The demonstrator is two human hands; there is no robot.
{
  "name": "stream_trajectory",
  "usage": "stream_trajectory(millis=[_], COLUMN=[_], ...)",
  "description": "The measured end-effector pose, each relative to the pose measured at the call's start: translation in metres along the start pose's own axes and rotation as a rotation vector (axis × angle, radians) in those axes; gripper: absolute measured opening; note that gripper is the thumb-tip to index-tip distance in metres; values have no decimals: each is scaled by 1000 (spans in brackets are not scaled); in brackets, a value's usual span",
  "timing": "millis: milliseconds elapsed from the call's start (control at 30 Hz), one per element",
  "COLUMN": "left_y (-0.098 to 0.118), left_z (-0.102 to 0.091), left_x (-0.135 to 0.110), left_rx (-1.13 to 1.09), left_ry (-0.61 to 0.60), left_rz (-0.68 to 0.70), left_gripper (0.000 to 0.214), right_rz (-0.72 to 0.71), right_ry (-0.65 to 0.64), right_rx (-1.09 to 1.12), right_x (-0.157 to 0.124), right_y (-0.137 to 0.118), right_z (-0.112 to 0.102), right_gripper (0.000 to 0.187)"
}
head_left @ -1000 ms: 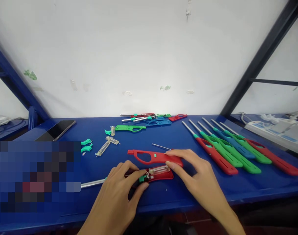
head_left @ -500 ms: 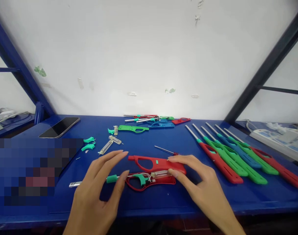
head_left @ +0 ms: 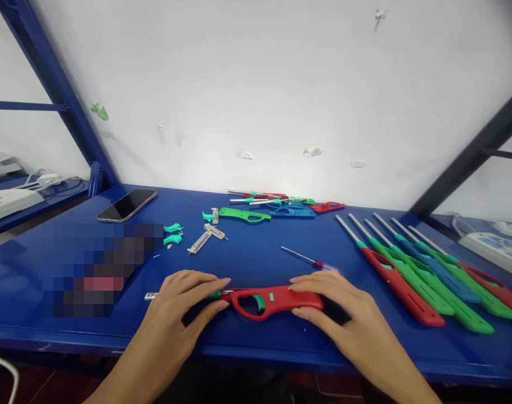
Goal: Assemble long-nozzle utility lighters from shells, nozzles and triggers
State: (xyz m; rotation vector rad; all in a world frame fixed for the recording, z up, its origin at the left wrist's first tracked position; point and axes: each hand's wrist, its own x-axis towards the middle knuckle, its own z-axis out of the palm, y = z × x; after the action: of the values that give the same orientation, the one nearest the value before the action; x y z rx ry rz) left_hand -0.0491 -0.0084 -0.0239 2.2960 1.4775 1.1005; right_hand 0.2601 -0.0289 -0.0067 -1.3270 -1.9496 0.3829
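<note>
A red gas lighter (head_left: 276, 300) lies crosswise near the table's front edge, its two handle halves now one over the other. The green trigger (head_left: 259, 303) shows inside the loop. My left hand (head_left: 188, 303) pinches the neck by the green collar, and the metal tube's tip (head_left: 151, 295) sticks out beyond it. My right hand (head_left: 340, 306) has thumb and fingers on opposite edges of the handle's butt end. Just behind lies a screwdriver (head_left: 310, 260) with a thin shaft.
Several lighters (head_left: 407, 275) lie in a row at the right. Behind are loose shells and tubes (head_left: 289, 211), with clear fuel tanks (head_left: 199, 242) and green triggers (head_left: 174, 238) nearer. A phone (head_left: 127, 205) rests at the back left, near a blurred-out patch (head_left: 108, 269).
The upper red shell has come down over the lower half, covering the tank and wires. My left hand has closed around the neck. The view has shifted left.
</note>
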Motion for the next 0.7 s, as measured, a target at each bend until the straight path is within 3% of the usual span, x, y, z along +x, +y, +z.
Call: stream_trajectory(millis=[433,700], left_y=[0,8], left_z=[6,4], left_x=[2,8], left_rx=[80,81], left_ry=[-7,-13], left_rz=[45,126], left_gripper=[28,32], right_rz=[-27,76], right_ry=[-71,-113], right_rx=[-62,-53], right_x=[3,1], right_y=[2,0], right_z=[3,3], right_gripper=[24,23])
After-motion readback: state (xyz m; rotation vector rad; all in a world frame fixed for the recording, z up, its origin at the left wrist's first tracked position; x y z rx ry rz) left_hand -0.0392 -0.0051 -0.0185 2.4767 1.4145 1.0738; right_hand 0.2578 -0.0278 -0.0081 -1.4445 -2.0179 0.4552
